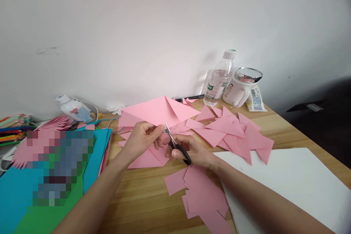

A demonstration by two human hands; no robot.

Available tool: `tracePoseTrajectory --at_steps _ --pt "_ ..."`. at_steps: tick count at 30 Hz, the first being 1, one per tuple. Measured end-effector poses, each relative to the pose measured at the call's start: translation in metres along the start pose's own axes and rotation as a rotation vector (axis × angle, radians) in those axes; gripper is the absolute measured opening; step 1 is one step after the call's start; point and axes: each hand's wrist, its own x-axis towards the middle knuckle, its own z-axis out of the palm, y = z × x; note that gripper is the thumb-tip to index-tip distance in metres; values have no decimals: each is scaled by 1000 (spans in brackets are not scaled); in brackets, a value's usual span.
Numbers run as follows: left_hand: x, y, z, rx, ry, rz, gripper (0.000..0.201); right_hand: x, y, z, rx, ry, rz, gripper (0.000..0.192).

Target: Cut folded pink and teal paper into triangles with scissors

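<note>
— Head view: right hand grips black scissors, left hand pinches the pink paper above the table.
— Cutting step; next needs steady paper feeding.

Black-handled scissors, blades up and slightly apart, on small pink paper piece, above table

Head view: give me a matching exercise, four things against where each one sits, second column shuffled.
Things:
1. scissors
2. water bottle
3. white sheet
4. glue bottle

Places:
A. lying at the far left, by the wall
B. in the right hand
C. upright beside the white jug
D. flat on the table's near right

Pairs: 1-B, 2-C, 3-D, 4-A
</note>
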Motion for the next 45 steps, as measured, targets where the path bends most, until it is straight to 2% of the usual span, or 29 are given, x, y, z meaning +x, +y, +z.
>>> tracePoseTrajectory --at_steps 6,13,24,45 --pt "-2 3 4 13 -48 -10 39 0 3 -1 24 18 -28 41" --pt "-1 2 3 22 -23 2 41 1 -1 0 -8 14 -29 41" --pt "-2 2 3 -19 -50 -65 42 0 -1 0 -33 -7 -2 45" --pt "0 -2 3 -84 -73 -58 41 0 -5 0 -13 -22 -8 44"
